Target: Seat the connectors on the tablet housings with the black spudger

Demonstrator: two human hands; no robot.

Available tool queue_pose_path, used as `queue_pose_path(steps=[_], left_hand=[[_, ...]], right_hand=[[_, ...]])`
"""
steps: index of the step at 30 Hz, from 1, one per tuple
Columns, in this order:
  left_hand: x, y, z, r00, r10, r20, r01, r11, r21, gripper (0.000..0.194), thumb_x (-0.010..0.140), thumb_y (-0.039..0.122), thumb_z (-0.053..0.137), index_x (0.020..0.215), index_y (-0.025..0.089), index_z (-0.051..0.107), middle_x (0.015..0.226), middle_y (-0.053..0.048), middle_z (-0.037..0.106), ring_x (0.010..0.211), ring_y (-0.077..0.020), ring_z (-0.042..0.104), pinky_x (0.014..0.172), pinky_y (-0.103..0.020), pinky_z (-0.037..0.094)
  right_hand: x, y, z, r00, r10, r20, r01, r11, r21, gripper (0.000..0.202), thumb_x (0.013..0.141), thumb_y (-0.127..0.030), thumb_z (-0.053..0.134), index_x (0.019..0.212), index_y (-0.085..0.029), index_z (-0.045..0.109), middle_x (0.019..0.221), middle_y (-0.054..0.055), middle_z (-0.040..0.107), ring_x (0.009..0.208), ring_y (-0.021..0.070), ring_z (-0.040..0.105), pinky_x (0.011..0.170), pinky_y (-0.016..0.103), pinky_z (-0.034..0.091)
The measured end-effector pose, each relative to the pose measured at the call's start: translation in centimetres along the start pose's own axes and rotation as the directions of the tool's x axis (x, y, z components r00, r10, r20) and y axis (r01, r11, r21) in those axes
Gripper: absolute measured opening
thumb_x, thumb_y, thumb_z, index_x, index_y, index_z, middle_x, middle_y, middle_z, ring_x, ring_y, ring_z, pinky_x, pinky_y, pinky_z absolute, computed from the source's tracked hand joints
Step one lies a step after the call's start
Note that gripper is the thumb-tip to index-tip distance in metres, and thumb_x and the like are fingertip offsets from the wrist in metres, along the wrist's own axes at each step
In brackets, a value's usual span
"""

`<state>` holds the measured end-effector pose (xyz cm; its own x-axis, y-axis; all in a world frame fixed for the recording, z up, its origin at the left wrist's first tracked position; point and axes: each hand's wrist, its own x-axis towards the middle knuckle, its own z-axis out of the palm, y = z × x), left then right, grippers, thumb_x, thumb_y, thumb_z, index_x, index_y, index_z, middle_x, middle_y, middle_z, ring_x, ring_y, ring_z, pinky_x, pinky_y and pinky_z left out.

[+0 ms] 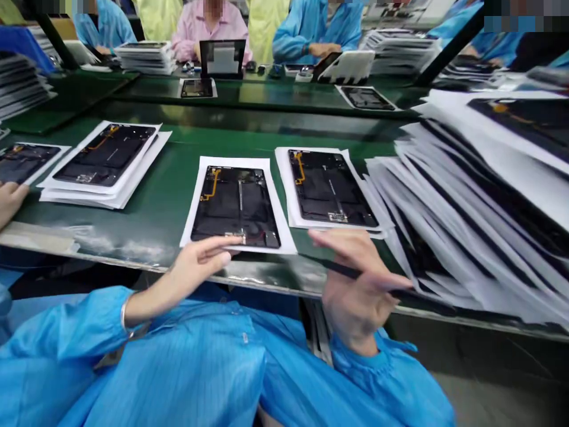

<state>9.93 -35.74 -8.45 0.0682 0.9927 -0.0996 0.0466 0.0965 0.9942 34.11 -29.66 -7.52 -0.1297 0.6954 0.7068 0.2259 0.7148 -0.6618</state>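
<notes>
An opened tablet [231, 207] with black internals and an orange flex cable lies on a white sheet in front of me. My left hand [200, 264] rests at its lower edge, fingers stretched out over the bottom connector area, thumb just below. To the right, my right hand [355, 284] is slightly blurred and raised over the table's front edge. A slim black pointed tool [342, 269] sits in its grip, the tip pointing left toward the tablet's lower right corner. Beyond that hand lies a second opened tablet [331, 187] on white sheets.
A tall leaning stack of tablets and white sheets [471, 219] fills the right side. At left are another tablet on sheets [106, 154] and a co-worker's hand [11, 201]. Across the green bench [178, 178], people in blue and pink work beside more stacks.
</notes>
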Motion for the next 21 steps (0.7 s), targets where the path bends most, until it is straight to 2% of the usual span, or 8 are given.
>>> queue_pose_path(steps=[3,7,10,12,13,15,17,21], left_hand=[[-1.6,-1.2,1.6,0.994,-0.074,0.086,0.086,0.986,-0.142,0.039,0.094,0.037,0.067,0.131,0.025,0.066,0.138,-0.005,0.064,0.124,-0.0221,0.065,0.112,-0.036,0.05],[-2.3,-1.0,1.1,0.961,-0.108,0.254,0.16,0.968,-0.194,0.046,0.095,0.031,0.065,0.141,0.029,0.058,0.146,-0.004,0.057,0.131,-0.0217,0.059,0.113,-0.035,0.049],[-3.0,0.4,-0.9,0.92,-0.104,0.378,0.123,0.992,-0.026,0.051,0.099,0.027,0.06,0.148,0.032,0.048,0.137,-0.004,0.065,0.111,-0.017,0.072,0.098,-0.028,0.058],[-3.1,1.4,-2.8,0.951,-0.003,0.308,-0.074,0.968,0.238,0.039,0.101,0.026,0.056,0.139,0.028,0.059,0.113,-0.002,0.076,0.089,-0.0134,0.076,0.084,-0.024,0.061],[-3.0,1.7,-3.7,0.966,0.096,0.239,-0.189,0.894,0.405,0.03,0.101,0.025,0.055,0.13,0.025,0.066,0.104,-0.002,0.078,0.083,-0.013,0.075,0.08,-0.023,0.06],[-2.5,2.1,-5.4,0.941,0.299,0.159,-0.321,0.639,0.699,0.02,0.1,0.023,0.056,0.112,0.019,0.071,0.098,-0.004,0.075,0.085,-0.0146,0.072,0.078,-0.025,0.057],[-1.8,1.9,-6.6,0.904,0.373,0.209,-0.368,0.431,0.824,0.015,0.1,0.021,0.056,0.105,0.016,0.069,0.101,-0.006,0.07,0.088,-0.016,0.068,0.077,-0.026,0.053],[-0.3,0.9,-7.3,0.886,0.3,0.355,-0.453,0.388,0.803,0.011,0.1,0.022,0.056,0.108,0.018,0.062,0.104,-0.005,0.061,0.086,-0.0142,0.063,0.074,-0.025,0.049]], right_hand=[[-0.9,-1.1,1.1,0.998,0.032,-0.05,-0.024,0.988,0.152,0.062,0.102,-0.061,0.028,0.092,-0.026,0.079,0.069,0.005,0.062,0.069,0.0218,0.057,0.062,0.039,0.042],[-1.6,-1.3,2.9,0.997,0.002,-0.074,0.017,0.967,0.254,0.039,0.101,-0.048,0.048,0.091,-0.024,0.077,0.067,0.002,0.064,0.06,0.0178,0.056,0.055,0.035,0.041],[-1.5,-1.4,3.6,0.999,-0.032,-0.042,0.04,0.981,0.191,0.02,0.097,-0.038,0.061,0.095,-0.025,0.077,0.075,0.002,0.07,0.066,0.018,0.061,0.06,0.036,0.047],[-1.3,-1.7,3.7,0.999,-0.029,0.024,0.027,0.994,0.103,0.021,0.098,-0.037,0.059,0.099,-0.026,0.077,0.083,0.004,0.072,0.076,0.0201,0.065,0.067,0.038,0.051],[-1.2,-1.8,3.8,0.997,-0.022,0.068,0.017,0.998,0.066,0.026,0.101,-0.038,0.054,0.101,-0.026,0.077,0.087,0.006,0.073,0.081,0.0213,0.067,0.071,0.039,0.052],[-0.9,-2.1,4.1,0.988,-0.011,0.157,0.003,0.999,0.047,0.035,0.104,-0.04,0.044,0.106,-0.025,0.076,0.092,0.007,0.072,0.091,0.0231,0.067,0.078,0.041,0.053],[-0.9,-2.4,4.7,0.973,-0.011,0.23,-0.015,0.994,0.111,0.039,0.106,-0.04,0.04,0.115,-0.023,0.073,0.088,0.007,0.07,0.092,0.0229,0.067,0.081,0.042,0.053],[-0.8,-2.3,6.4,0.952,-0.043,0.303,-0.022,0.978,0.208,0.035,0.105,-0.038,0.042,0.118,-0.02,0.07,0.077,0.003,0.064,0.07,0.0168,0.061,0.068,0.035,0.051]])
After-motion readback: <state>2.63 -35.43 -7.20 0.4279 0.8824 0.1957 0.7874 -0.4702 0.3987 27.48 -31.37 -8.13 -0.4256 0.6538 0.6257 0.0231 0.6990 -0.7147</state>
